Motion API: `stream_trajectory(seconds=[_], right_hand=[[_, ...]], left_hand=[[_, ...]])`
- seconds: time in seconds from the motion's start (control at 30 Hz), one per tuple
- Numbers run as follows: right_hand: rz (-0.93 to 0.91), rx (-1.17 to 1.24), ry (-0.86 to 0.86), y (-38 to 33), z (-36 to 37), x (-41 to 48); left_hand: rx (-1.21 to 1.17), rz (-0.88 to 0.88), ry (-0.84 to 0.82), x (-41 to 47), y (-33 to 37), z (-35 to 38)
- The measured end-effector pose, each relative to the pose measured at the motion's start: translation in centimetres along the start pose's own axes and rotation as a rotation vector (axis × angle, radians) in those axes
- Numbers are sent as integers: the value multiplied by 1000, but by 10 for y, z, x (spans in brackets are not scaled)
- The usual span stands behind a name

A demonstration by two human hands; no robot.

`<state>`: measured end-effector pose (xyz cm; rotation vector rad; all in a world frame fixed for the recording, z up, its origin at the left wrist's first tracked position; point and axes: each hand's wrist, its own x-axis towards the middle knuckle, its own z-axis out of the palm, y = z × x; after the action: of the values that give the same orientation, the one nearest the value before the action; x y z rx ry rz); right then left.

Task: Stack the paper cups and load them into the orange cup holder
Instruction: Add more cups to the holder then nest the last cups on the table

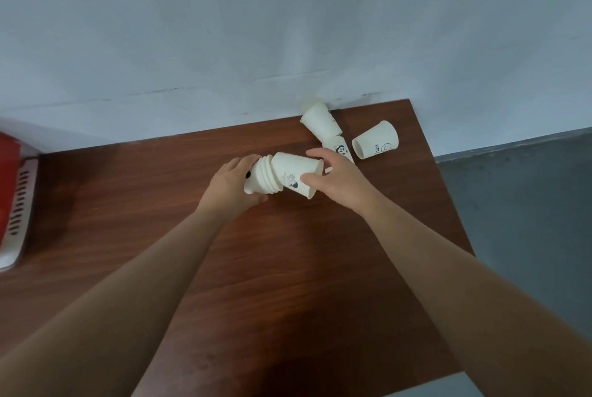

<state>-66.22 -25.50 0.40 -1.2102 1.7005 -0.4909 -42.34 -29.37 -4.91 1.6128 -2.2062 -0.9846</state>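
Paper cups, all white, are gathered on the far half of a dark brown wooden counter that stands against a pale grey wall, with grey floor to its right. At the counter's left edge, cut off by the frame, is an orange-red thing with a white slotted side. Both bare forearms reach in from below. The left hand wraps its fingers round the closed end of a nested stack held on its side. The right hand grips one more cup, thumb and fingers curled at its wide end, its narrow end in the stack's mouth; a small black panda print shows on it. Behind the right hand three loose cups lie tipped over: a plain cup next to the wall, a panda cup touching it and partly hidden, and just to the right a smiley cup whose letters read "HEL", the rest unclear.
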Motion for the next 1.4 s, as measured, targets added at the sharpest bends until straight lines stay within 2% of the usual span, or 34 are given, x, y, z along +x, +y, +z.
stream_trajectory(seconds=[0.1, 0.3, 0.37, 0.47, 0.53, 0.7, 0.97, 1.13, 1.23, 1.4], right_hand=[[-28, 15, -30, -8, 1, 1], [-69, 74, -67, -2, 24, 0], [-47, 76, 83, 2, 26, 1], [-8, -159, 493, 16, 17, 9], [72, -324, 570, 28, 11, 14], [237, -374, 422, 45, 15, 27], [264, -147, 361, 43, 16, 21], [143, 73, 253, 27, -3, 0], [43, 112, 194, 16, -16, -3], [-21, 157, 40, 10, -25, 4]], left_hand=[[-16, 98, -21, 5, 6, 2], [-95, 155, -78, 2, 16, 11], [-142, 97, -48, 2, 17, 14], [-165, 31, -10, 2, 13, 14], [-160, 7, -15, 2, 8, 13], [-135, -28, -20, 1, -1, 14], [-103, -56, -13, 3, -10, 13], [-39, -64, 25, 11, -7, 10], [-44, -22, 33, 17, 3, 8], [-96, 105, -35, 23, 25, 9]])
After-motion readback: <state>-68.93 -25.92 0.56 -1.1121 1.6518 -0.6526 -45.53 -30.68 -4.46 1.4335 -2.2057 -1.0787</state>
